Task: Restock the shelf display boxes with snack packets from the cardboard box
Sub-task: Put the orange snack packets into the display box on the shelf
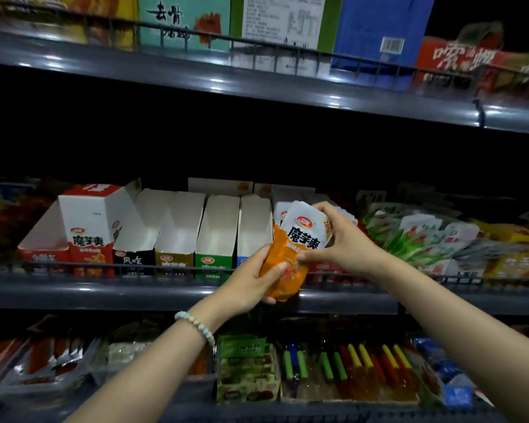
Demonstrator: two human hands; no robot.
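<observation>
The left hand (251,279) has its grip round the bottom of the orange snack packets (292,254) in the middle of the frame, and the right hand (339,236) pinches their tops. It is best to keep the bunch neat and upright. Then it can slide down into one of the display boxes (217,224) on the middle shelf (104,291).

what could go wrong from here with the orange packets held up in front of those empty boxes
1. The left hand and right hand grip the orange packets only at their ends; one could slip out.
2. The empty display boxes look light; pushing packets in might shove one back.
3. Their fronts differ in colour, so a wrong box is easy to pick.
</observation>
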